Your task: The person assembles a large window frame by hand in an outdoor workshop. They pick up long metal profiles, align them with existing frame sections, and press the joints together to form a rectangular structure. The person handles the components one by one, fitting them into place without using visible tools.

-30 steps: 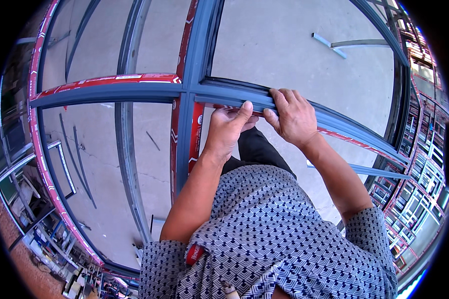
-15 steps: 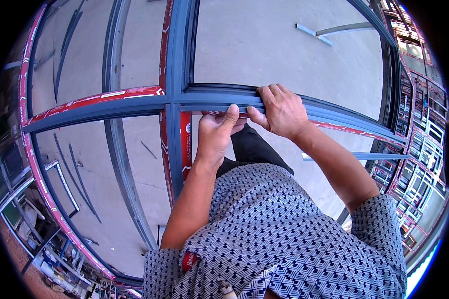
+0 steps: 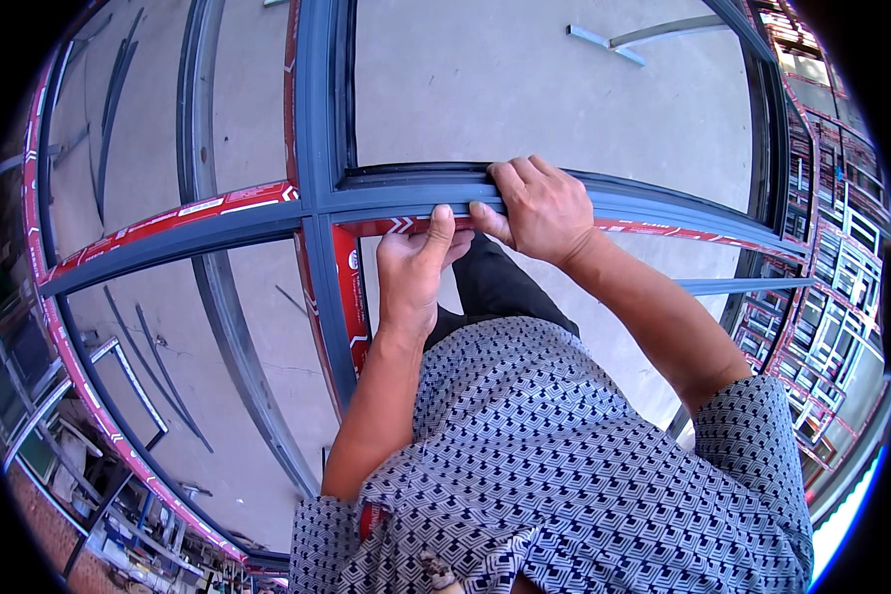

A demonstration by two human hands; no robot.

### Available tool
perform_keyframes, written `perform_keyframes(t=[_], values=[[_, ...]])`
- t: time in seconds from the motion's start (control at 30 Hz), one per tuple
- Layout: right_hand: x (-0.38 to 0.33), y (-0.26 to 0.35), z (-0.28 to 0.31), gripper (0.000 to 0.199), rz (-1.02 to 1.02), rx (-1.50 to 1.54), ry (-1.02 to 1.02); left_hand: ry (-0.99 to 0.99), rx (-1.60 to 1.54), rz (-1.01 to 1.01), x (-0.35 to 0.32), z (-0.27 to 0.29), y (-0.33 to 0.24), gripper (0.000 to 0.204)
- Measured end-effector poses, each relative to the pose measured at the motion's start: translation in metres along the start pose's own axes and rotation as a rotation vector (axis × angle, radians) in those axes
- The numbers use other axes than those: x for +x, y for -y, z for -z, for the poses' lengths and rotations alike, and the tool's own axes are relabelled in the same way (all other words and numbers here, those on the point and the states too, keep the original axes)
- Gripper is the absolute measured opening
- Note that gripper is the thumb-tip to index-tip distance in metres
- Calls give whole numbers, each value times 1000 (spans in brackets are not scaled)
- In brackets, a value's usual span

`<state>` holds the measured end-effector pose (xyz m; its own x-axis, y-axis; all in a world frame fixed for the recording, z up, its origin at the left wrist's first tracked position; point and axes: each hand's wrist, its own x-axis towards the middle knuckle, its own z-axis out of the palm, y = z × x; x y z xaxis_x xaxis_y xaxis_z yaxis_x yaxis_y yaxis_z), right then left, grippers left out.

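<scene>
While left hand (image 3: 413, 269) and right hand (image 3: 546, 210) grip the grey crossbar (image 3: 391, 201), several fingertips are hidden — curled past its edges

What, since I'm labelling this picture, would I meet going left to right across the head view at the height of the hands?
Red-taped outer bar → grey metal beam below the frame → upright blue-grey bar → left hand → right hand → cluster of frames at the far right.
</scene>
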<state>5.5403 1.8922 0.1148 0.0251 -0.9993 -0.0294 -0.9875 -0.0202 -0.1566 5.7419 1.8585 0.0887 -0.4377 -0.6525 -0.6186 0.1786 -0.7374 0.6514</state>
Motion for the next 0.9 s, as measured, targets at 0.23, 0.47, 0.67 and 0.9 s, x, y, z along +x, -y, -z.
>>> perform_keyframes(t=[0.23,0.47,0.67,0.9], values=[[1,4,3,59,10,45,1,-67,-61,-14,-2,0,0,32],[0,3,4,60,109,79,5,-123,-146,-2,2,1,8,23],[-3,4,1,63,169,27,23,-126,-205,-26,4,0,7,20],[0,1,0,63,157,53,60,-25,-173,-7,8,9,4,23]])
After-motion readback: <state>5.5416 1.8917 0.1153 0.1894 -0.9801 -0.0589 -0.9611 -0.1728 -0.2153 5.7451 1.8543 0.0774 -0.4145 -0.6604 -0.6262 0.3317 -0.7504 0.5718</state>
